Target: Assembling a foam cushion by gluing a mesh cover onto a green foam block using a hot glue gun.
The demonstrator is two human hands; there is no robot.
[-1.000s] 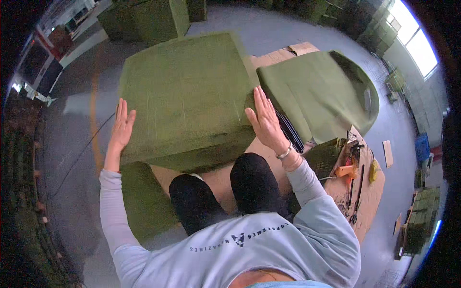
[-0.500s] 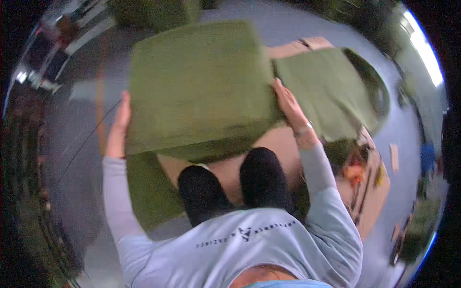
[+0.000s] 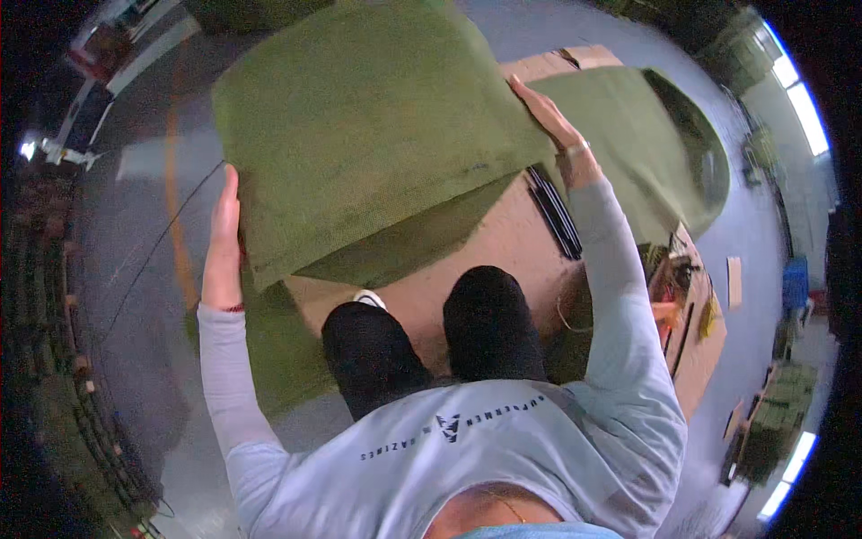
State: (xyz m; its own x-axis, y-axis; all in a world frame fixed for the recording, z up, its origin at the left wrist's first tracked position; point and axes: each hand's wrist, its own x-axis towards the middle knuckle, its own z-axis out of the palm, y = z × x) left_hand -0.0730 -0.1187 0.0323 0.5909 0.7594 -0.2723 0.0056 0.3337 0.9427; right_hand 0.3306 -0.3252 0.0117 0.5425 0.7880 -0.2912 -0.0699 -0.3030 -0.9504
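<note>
Olive fabric-covered block (image 3: 368, 135) has swung counterclockwise, pressed between flat left hand (image 3: 224, 238) and flat right hand (image 3: 549, 117) over the cardboard (image 3: 503, 238), baring more black rods (image 3: 557, 218); reads as mid-turn.

Over there the block (image 3: 359, 117) is between the person's left hand (image 3: 224, 238) and right hand (image 3: 549, 119), out beyond the knees (image 3: 489, 314), with rods (image 3: 554, 214) on the cardboard (image 3: 503, 242) by its near right corner and a cover (image 3: 628, 144) lying farther right.
</note>
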